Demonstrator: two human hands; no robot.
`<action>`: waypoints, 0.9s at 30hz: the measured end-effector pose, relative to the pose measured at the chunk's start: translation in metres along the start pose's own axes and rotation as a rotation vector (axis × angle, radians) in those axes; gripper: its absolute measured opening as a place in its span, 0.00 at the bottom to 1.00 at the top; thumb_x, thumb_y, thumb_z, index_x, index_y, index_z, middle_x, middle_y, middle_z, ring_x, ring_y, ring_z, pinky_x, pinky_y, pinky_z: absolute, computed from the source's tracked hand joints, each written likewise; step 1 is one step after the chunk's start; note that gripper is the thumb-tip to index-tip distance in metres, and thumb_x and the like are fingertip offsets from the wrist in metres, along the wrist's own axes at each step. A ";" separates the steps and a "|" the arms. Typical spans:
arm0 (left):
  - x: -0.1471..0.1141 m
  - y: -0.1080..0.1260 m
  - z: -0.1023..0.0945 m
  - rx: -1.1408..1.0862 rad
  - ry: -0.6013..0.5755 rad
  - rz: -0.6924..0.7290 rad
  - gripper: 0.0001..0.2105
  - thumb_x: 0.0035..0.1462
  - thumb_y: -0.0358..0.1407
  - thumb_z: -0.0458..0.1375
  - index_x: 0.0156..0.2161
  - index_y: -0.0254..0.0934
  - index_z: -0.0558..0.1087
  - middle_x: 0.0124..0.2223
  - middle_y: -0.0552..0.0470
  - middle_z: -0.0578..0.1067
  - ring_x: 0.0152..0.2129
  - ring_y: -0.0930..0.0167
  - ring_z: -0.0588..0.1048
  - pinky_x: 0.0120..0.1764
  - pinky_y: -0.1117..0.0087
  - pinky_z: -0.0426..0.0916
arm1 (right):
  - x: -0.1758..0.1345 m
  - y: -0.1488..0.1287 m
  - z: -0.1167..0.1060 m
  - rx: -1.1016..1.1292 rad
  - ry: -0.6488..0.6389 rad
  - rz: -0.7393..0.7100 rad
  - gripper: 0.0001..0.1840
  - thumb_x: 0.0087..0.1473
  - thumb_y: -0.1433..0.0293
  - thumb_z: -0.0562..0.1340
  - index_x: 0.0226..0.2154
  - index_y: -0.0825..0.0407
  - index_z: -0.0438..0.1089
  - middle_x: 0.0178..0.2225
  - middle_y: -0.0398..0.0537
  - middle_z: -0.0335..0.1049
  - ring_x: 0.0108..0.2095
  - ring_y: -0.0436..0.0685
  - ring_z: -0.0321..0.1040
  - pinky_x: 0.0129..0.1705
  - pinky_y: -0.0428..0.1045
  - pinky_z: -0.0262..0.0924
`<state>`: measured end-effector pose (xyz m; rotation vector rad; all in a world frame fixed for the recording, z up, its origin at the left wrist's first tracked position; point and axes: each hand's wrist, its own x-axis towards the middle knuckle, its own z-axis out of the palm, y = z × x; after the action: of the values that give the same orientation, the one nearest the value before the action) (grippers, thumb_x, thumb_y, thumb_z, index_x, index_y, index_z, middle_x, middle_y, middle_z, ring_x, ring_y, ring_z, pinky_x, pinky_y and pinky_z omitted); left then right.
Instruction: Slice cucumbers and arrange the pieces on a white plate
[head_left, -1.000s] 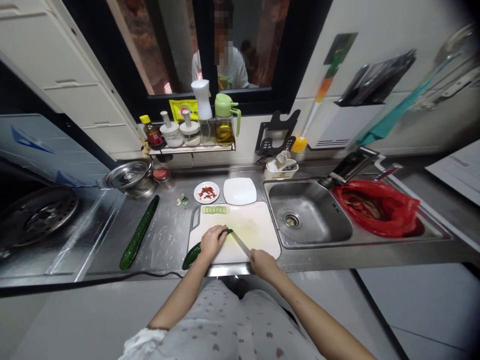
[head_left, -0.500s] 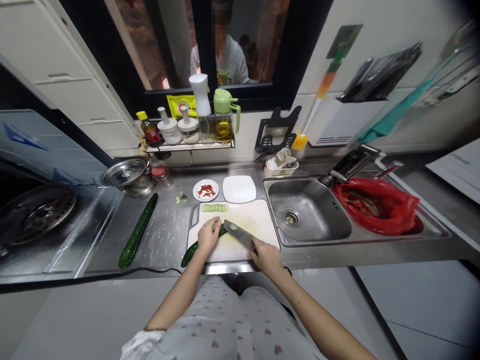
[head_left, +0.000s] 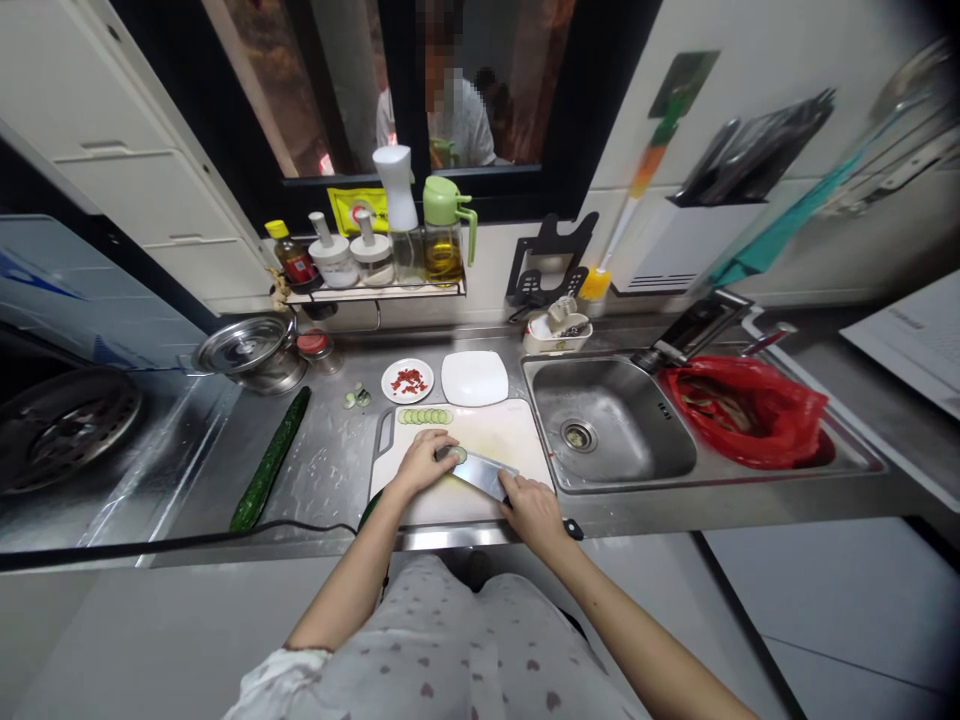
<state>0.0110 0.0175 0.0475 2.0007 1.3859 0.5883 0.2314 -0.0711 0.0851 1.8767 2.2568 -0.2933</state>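
My right hand (head_left: 534, 508) is closed round the black handle of a kitchen knife (head_left: 484, 477), whose broad blade lies tilted over the white cutting board (head_left: 517, 425). A thin cucumber slice (head_left: 459, 455) clings to the blade near its tip. Closed fingers of my left hand (head_left: 426, 462) meet that slice at its left edge. Beneath my left wrist, the cut cucumber (head_left: 369, 508) is mostly hidden, with one dark green end showing. A row of overlapping cucumber slices (head_left: 425, 416) lies along the board's far edge.
A whole cucumber (head_left: 271, 458) lies left of the board. Behind it are a plate of chopped red pieces (head_left: 407, 390), a white plate (head_left: 474, 370) and cucumber scraps (head_left: 358, 398). The sink (head_left: 622, 450) is on the right, beside a red plastic bag (head_left: 750, 440). A lidded pot (head_left: 255, 355) stands left.
My left hand has gone from the cut cucumber to the slice at the blade's tip. The knife has turned, showing more of its flat side.
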 end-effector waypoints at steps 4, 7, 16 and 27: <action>0.004 0.000 0.003 -0.040 -0.021 0.014 0.10 0.52 0.36 0.60 0.40 0.41 0.77 0.48 0.48 0.74 0.51 0.65 0.68 0.55 0.62 0.61 | -0.002 0.002 0.004 0.010 -0.007 0.000 0.24 0.56 0.66 0.60 0.55 0.52 0.61 0.42 0.54 0.73 0.43 0.60 0.70 0.42 0.49 0.55; 0.008 0.002 0.007 -0.061 -0.027 -0.001 0.06 0.50 0.33 0.60 0.36 0.40 0.77 0.45 0.49 0.75 0.48 0.66 0.70 0.53 0.64 0.62 | -0.004 0.004 0.007 0.032 -0.012 0.007 0.24 0.57 0.65 0.59 0.55 0.52 0.61 0.42 0.54 0.73 0.43 0.60 0.70 0.42 0.49 0.55; 0.034 -0.004 0.023 -0.100 0.109 -0.266 0.06 0.52 0.33 0.58 0.35 0.38 0.76 0.32 0.54 0.76 0.31 0.72 0.73 0.38 0.72 0.65 | -0.014 0.020 0.017 0.127 -0.046 0.117 0.21 0.58 0.66 0.57 0.54 0.51 0.63 0.45 0.52 0.74 0.44 0.59 0.70 0.43 0.49 0.56; 0.078 -0.016 0.024 0.041 0.127 -0.433 0.06 0.52 0.30 0.58 0.35 0.39 0.76 0.33 0.52 0.78 0.33 0.70 0.74 0.37 0.71 0.63 | -0.017 0.032 0.022 0.157 -0.051 0.173 0.21 0.57 0.66 0.56 0.53 0.49 0.64 0.44 0.50 0.75 0.44 0.58 0.71 0.42 0.48 0.57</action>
<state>0.0436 0.0885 0.0202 1.6384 1.8517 0.4956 0.2666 -0.0873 0.0675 2.1005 2.0754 -0.4972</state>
